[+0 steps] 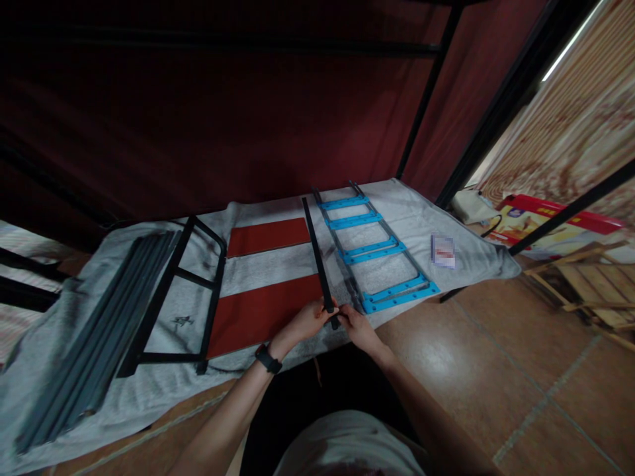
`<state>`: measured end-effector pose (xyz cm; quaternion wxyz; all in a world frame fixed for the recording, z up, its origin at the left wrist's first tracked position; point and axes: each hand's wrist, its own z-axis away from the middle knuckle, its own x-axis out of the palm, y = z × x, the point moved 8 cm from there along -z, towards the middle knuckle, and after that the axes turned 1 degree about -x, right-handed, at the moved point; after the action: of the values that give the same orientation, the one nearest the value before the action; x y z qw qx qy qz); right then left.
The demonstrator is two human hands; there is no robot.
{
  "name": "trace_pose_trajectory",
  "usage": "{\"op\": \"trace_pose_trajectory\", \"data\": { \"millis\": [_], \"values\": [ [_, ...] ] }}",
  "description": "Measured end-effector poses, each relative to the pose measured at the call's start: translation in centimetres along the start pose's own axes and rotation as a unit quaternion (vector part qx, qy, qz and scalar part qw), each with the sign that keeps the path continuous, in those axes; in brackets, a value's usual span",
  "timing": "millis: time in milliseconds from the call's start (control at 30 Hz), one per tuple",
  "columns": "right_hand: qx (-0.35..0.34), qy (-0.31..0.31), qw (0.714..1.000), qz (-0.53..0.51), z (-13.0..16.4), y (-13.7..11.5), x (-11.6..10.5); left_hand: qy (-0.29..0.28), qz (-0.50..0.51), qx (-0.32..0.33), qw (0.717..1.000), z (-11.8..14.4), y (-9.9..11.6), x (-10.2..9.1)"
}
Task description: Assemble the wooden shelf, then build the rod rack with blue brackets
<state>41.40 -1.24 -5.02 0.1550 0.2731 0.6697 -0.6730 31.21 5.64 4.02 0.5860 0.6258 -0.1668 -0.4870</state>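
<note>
Both hands meet at the near end of a long black bar [318,254] lying on the grey cloth [248,268]. The left hand [307,321] pinches the bar's tip, and the right hand [358,325] grips a small dark piece against it — what that piece is I cannot tell. The work looks partly done: a frame with blue crosspieces [374,248] lies assembled just right of the bar, while a black frame [191,291] and a bundle of grey bars [99,324] wait loose at the left. Two red panels [262,311] lie beside the bar — close, but not blocking. A small booklet [443,251] rests farther right.
</note>
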Motion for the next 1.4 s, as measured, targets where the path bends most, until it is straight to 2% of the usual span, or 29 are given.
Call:
{"op": "trace_pose_trajectory", "data": {
  "millis": [67,267,467,700,933,1133,1400],
  "values": [
    [-0.01,-0.002,1.0,-0.009,-0.03,-0.02,0.05,-0.001,0.0,-0.001,1.0,0.03,0.05,0.05],
    [0.011,0.001,0.998,0.056,-0.38,0.11,0.26,-0.002,0.0,0.005,1.0,-0.01,0.03,-0.05],
    [-0.021,-0.002,1.0,0.006,-0.2,-0.16,0.05,-0.009,-0.013,0.016,1.0,-0.09,-0.22,0.05],
    [-0.01,-0.002,0.997,0.079,-0.28,0.07,0.6,-0.008,-0.002,0.012,1.0,-0.08,-0.05,0.1],
    [-0.022,0.018,1.0,-0.008,0.05,0.04,0.03,-0.011,-0.011,0.005,1.0,-0.1,-0.11,0.2],
    [-0.025,0.013,0.999,0.034,-0.14,0.38,0.26,-0.016,-0.011,0.016,1.0,-0.03,0.11,0.3],
    [-0.028,-0.008,0.997,0.077,-0.36,0.36,0.69,-0.012,-0.009,0.001,1.0,-0.03,0.05,0.13]
  ]
}}
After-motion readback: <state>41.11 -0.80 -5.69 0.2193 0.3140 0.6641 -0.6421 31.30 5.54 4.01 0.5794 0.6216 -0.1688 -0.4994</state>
